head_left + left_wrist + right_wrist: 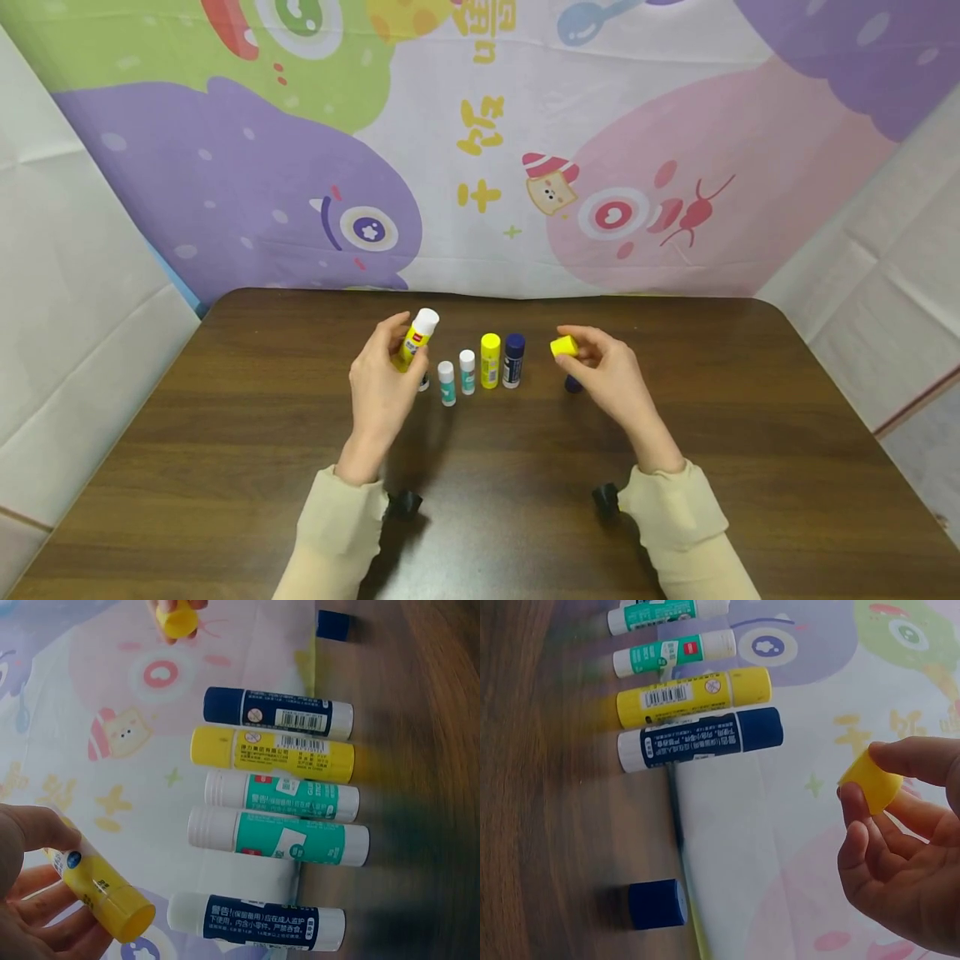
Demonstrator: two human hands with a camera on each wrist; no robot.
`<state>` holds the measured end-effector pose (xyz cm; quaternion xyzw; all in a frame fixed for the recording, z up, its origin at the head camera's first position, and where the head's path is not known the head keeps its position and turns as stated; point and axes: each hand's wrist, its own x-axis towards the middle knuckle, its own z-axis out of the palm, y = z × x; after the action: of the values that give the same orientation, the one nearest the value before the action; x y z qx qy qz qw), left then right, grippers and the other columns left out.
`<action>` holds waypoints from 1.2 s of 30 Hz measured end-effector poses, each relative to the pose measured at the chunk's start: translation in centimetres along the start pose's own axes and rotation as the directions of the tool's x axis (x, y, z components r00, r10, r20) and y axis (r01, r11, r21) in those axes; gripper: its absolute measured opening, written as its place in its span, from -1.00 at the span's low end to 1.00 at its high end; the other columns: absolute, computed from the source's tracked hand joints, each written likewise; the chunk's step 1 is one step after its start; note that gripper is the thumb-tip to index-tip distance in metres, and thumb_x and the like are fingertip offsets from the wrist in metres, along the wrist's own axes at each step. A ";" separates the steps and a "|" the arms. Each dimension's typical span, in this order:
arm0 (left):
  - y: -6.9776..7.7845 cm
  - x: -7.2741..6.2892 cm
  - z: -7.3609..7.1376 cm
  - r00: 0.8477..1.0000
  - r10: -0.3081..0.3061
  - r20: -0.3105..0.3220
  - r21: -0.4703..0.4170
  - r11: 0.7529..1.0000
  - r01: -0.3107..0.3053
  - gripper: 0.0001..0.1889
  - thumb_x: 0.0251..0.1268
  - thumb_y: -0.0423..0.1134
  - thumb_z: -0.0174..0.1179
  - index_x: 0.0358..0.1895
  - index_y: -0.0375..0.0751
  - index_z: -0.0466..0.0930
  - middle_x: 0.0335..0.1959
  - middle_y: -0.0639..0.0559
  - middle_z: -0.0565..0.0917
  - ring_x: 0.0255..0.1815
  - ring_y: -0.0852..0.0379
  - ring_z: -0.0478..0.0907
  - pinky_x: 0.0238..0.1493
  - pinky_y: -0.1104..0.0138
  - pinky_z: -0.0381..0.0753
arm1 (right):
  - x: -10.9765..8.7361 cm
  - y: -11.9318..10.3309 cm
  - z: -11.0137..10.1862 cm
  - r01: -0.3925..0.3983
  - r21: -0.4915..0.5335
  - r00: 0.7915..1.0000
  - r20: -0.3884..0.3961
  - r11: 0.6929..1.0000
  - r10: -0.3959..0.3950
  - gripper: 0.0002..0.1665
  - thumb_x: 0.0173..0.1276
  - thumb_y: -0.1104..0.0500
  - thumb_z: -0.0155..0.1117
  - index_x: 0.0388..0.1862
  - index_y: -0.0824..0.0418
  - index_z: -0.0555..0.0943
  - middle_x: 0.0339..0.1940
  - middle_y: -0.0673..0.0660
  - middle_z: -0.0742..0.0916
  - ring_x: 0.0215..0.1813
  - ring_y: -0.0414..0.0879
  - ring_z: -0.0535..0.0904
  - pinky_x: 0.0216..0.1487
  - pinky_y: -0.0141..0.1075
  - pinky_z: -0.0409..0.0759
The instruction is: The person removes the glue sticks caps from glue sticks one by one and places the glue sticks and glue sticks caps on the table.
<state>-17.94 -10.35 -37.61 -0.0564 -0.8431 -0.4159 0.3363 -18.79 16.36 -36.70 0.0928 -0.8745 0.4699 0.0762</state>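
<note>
My left hand (377,387) holds a yellow glue stick (417,336) above the table, tilted, its white end up. My right hand (613,379) pinches a yellow cap (564,347) between thumb and fingers, also raised. Between the hands, upright on the table, are a capped navy glue stick (513,361), a yellow glue stick (490,362) and two small teal-and-white glue sticks (447,385) (467,372). Another navy glue stick (259,922) with a white top stands at the left of the row, mostly hidden by my left hand in the head view.
A navy cap (657,904) stands on the table just beneath my right hand. The brown wooden table (510,517) reaches back to a patterned cloth (480,258) hung behind it. Dark wrist-camera mounts (405,504) sit by both sleeves.
</note>
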 end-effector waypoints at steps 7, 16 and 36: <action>-0.7 0.2 -0.2 0.997 -0.077 0.004 0.013 0.997 0.076 -0.57 -0.03 -0.37 0.26 0.01 -0.24 0.49 -0.26 -0.10 0.67 -0.27 0.00 0.63 -0.23 0.11 0.51 | 0.2 0.5 -0.3 -0.005 -0.030 1.000 0.009 1.000 0.005 -0.56 0.20 0.23 0.25 0.09 0.24 0.51 -0.17 0.24 0.69 -0.28 -0.03 0.59 -0.27 -0.33 0.53; -1.4 0.4 -0.4 0.979 -0.194 0.060 0.033 0.981 0.192 -0.56 0.00 -0.33 0.25 0.04 -0.23 0.47 -0.19 -0.13 0.65 -0.23 -0.03 0.62 -0.18 0.11 0.48 | 0.4 1.4 -0.8 -0.042 -0.102 0.999 -0.004 0.994 0.042 -0.54 0.21 0.21 0.23 0.11 0.25 0.49 -0.12 0.26 0.66 -0.21 0.03 0.58 -0.21 -0.22 0.52; -2.7 0.4 -0.9 0.942 -0.293 0.162 0.178 0.948 0.264 -0.67 -0.01 -0.30 0.23 -0.11 -0.31 0.52 -0.22 -0.20 0.62 -0.16 -0.11 0.57 -0.14 0.02 0.43 | 0.4 2.8 -1.3 -0.089 -0.346 0.995 0.011 0.934 0.099 -0.60 0.19 0.11 0.26 -0.05 0.33 0.53 -0.33 0.19 0.64 -0.33 -0.03 0.48 -0.31 -0.27 0.41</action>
<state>-18.80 -12.82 -38.80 0.0510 -0.8998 -0.3859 0.1970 -19.73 18.97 -38.16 0.0428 -0.9477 0.3112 0.0566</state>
